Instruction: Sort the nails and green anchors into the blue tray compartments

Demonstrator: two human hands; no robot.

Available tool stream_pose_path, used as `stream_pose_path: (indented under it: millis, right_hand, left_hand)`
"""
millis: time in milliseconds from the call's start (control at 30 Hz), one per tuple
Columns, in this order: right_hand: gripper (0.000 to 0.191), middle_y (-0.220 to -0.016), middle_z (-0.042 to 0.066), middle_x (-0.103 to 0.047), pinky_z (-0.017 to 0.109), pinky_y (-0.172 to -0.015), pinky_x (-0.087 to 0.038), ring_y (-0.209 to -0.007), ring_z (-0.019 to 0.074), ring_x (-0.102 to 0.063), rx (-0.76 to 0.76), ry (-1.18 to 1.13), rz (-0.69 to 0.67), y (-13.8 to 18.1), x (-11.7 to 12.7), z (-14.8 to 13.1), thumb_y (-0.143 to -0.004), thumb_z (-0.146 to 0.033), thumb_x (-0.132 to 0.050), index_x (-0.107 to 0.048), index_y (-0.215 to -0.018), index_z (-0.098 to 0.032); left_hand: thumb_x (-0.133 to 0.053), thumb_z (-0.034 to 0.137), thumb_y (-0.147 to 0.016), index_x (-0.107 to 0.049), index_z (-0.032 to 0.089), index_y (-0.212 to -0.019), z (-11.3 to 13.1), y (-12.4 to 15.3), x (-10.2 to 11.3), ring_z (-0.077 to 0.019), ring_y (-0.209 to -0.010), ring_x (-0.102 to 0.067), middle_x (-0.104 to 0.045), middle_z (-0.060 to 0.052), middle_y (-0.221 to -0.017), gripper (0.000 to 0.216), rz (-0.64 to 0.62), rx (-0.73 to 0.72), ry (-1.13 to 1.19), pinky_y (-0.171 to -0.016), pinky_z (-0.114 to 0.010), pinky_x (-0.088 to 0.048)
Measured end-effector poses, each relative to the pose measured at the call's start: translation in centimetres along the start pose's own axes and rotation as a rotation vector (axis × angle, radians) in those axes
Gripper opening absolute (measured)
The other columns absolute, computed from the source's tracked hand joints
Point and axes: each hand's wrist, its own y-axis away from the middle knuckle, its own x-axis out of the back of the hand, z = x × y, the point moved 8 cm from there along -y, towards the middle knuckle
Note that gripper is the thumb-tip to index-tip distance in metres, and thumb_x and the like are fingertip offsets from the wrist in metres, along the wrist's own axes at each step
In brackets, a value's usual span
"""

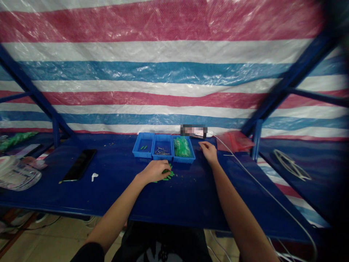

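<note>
My left hand (pixel 156 170) rests over a small pile of green plastic wall plugs (pixel 170 174) on the table, fingers curled together at the pile. Whether a plug is between them is hidden. To the right of the bins, my right hand (pixel 209 151) is raised slightly, thumb and fingers pinched; anything in them is too small to make out. Three blue bins stand in a row: the left bin (pixel 143 154) has a few green plugs, the middle bin (pixel 163 158) holds metal screws (pixel 161 151), and the right bin (pixel 184 159) holds a clear bag of green plugs (pixel 182 146).
On the blue table (pixel 114 196) lie a black phone (pixel 80 165) and a white earbud (pixel 94 177) at left, beside a clear plastic tub (pixel 19 174). A red plastic bag (pixel 234 141) and a white cable (pixel 253 176) are at right. Striped sheeting (pixel 152 72) hangs behind.
</note>
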Motion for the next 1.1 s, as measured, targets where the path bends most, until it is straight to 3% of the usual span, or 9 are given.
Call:
stream_pose_path:
  millis: [567,1100]
  right_hand:
    - [0.041,-0.063,0.004,-0.063,0.031,-0.065,-0.041,-0.064,0.0201,-0.058,0.003,0.008,-0.002,-0.19,-0.15,0.46,-0.072,-0.051,-0.051,-0.067,-0.083,-0.016]
    - [0.037,-0.063,0.004,-0.063,0.03,-0.065,-0.04,-0.063,0.0195,-0.058,-0.002,0.0,-0.004,-0.18,-0.2,0.39,-0.072,-0.048,-0.053,-0.068,-0.083,-0.016]
  left_hand:
    - [-0.049,0.031,-0.086,-0.064,0.02,-0.086,-0.71,0.0,-0.3,-0.0148,-0.074,-0.059,-0.061,-0.002,-0.086,0.019,-0.009,0.028,-0.007,-0.056,-0.022,-0.039]
    - [-0.047,0.031,-0.088,-0.061,0.019,-0.089,-0.82,0.09,-0.63,-0.0143,-0.085,-0.058,-0.058,-0.002,-0.092,0.019,-0.043,0.047,-0.035,-0.065,-0.022,-0.042]
